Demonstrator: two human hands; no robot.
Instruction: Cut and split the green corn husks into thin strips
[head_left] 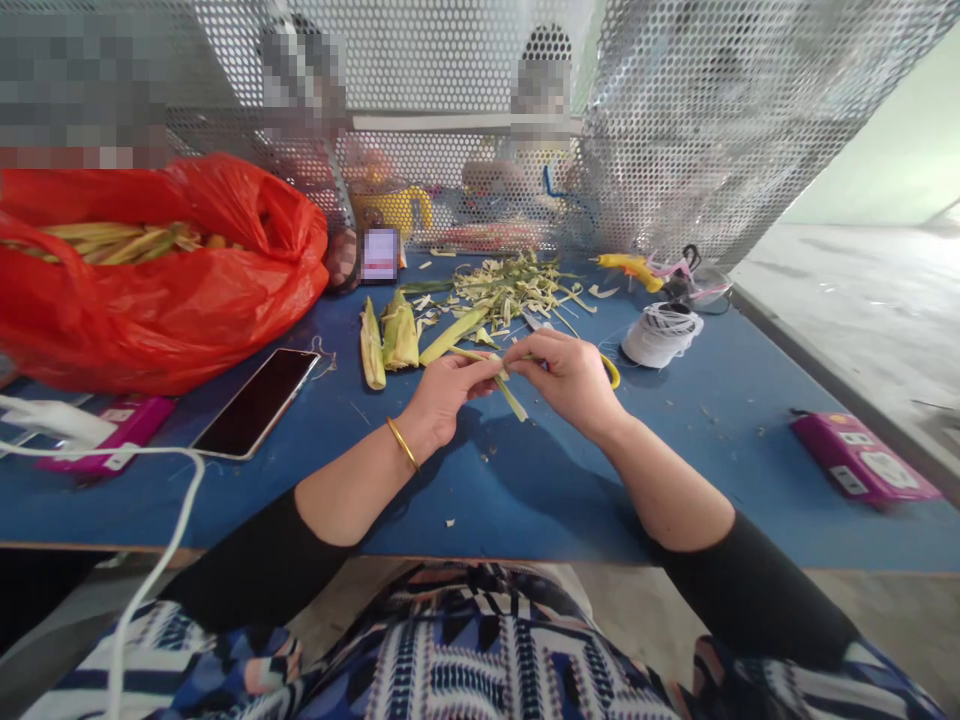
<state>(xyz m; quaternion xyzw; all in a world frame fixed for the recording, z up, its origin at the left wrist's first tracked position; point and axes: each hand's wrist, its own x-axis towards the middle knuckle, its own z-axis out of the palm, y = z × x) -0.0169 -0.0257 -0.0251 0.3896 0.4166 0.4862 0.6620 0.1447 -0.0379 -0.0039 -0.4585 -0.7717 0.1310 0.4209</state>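
My left hand and my right hand meet above the blue table, both pinching a narrow green leaf strip that pokes down between them. A gold bangle sits on my left wrist. Something yellow curves out from behind my right hand. Just beyond the hands lie folded green leaf pieces and a heap of leaf trimmings.
A red plastic bag full of leaves fills the left. A black phone, pink devices, a white cable, a white thread spool and a yellow glue gun lie around. A perforated metal screen backs the table; people sit behind it.
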